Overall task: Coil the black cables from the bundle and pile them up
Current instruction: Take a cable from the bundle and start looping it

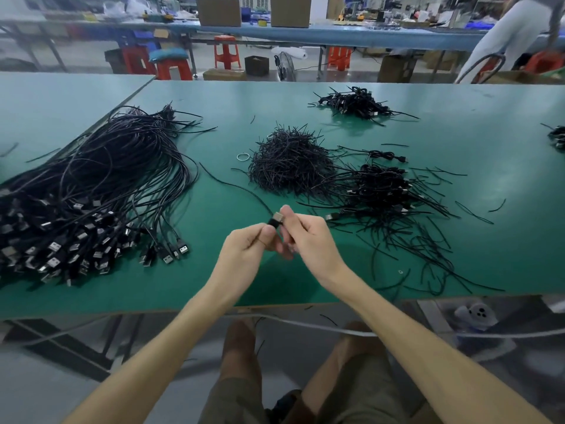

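The green table (458, 142) spreads out in front of me. On its left lies the bundle (91, 185) of long black cables, uncoiled, with its USB ends fanned toward the near edge. At the middle sits a heap of short black strands (290, 166), and just right of that is the pile of coiled cables (382, 188), with loose strands scattered around it. A smaller pile (354, 104) lies well beyond, toward the far edge. Above the near edge, my left hand (244, 252) and right hand (308, 237) meet on one cable (232, 185). The fingers of both are curled and pinch its plug end. The rest of the cable trails away across the table toward the bundle. The USB plug (276, 219) shows between my thumbs. A small ring (243, 157) lies just left of the heap.
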